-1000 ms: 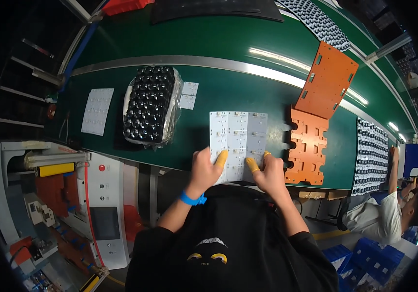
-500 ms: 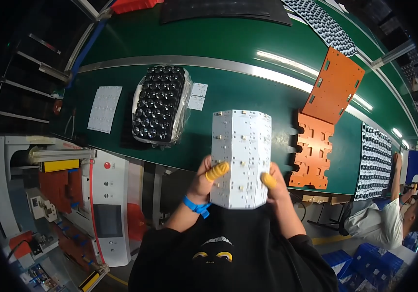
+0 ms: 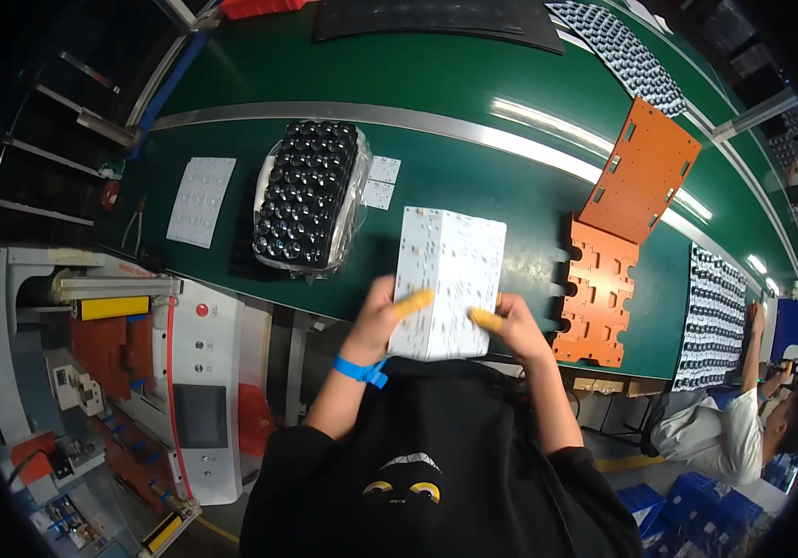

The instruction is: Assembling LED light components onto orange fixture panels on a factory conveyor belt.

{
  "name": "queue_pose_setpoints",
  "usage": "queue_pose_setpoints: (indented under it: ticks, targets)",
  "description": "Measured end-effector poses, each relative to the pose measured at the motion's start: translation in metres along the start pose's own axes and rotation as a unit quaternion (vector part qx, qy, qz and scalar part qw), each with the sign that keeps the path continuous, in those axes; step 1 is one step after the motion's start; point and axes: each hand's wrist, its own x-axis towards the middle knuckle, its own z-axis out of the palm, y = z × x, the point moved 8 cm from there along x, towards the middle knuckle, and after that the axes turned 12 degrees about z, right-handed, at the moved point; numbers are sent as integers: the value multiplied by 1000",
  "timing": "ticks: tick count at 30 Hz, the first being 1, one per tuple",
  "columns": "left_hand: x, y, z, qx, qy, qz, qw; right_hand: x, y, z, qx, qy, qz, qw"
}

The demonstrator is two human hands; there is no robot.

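A stack or panel of white circuit boards (image 3: 462, 265), with small dark marks and bent along an upright crease, is held before my body at the bench's near edge. My left hand (image 3: 379, 324), with a blue wrist strap (image 3: 360, 372), grips its left side; the yellow-covered thumb lies on the face. On the other side my right hand (image 3: 518, 333) is closed, its yellow-covered thumb pressing the lower face. The fingers behind the boards are hidden. Left of them sits a wrapped black tray of round lenses (image 3: 304, 195), with small white boards (image 3: 380, 181) beside it.
Orange fixture plates (image 3: 596, 293), one tilted (image 3: 639, 172), lie on the green bench (image 3: 501, 181) at right. A white sheet (image 3: 202, 200) and pliers (image 3: 139, 223) are at left. A machine (image 3: 204, 400) stands lower left. A co-worker (image 3: 720, 432) sits right by lens-covered panels (image 3: 713, 316).
Both hands have brought the white boards slightly lower and turned them, so the crease and faces show at another angle. My right thumb sits farther in on the face.
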Motion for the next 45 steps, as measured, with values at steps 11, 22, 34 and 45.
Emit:
queue_pose_setpoints:
  ticks: [11, 22, 34, 45]
  targets:
    - [14, 4, -24, 543, 96, 111, 827, 21, -7, -26, -302, 241, -53, 921]
    - [16, 4, -9, 616, 111, 141, 767, 8, -20, -17, -398, 337, -66, 851]
    - [-23, -4, 17, 197, -215, -29, 956, -12, -28, -22, -114, 50, -47, 991]
    - [-47, 22, 42, 129, -277, 21, 952, -28, -39, -12, 238, -138, -49, 960]
